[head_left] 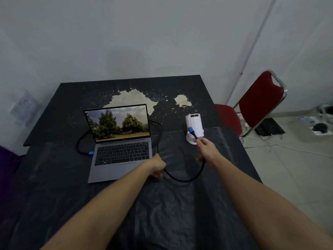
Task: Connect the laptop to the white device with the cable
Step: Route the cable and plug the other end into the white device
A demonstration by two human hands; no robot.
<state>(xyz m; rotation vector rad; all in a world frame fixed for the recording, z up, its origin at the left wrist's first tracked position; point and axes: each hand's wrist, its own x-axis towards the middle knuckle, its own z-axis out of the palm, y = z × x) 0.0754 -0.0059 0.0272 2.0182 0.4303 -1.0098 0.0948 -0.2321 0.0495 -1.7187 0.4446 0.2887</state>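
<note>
An open grey laptop (119, 141) sits on the black table, its screen showing trees. A black cable (182, 178) has one blue plug (91, 153) at the laptop's left side. It runs behind the screen and loops down in front. My right hand (207, 147) pinches the cable just behind its other blue plug (191, 130). That plug's tip is held against the front of the upright white device (195, 123). My left hand (157, 166) grips the cable's loop beside the laptop's right front corner.
The black table (72, 98) has worn pale patches at the back and a plastic sheet over its near half. A red chair (259, 103) stands to the right. Cables and dark items lie on the tiled floor at far right. A grey wall is behind.
</note>
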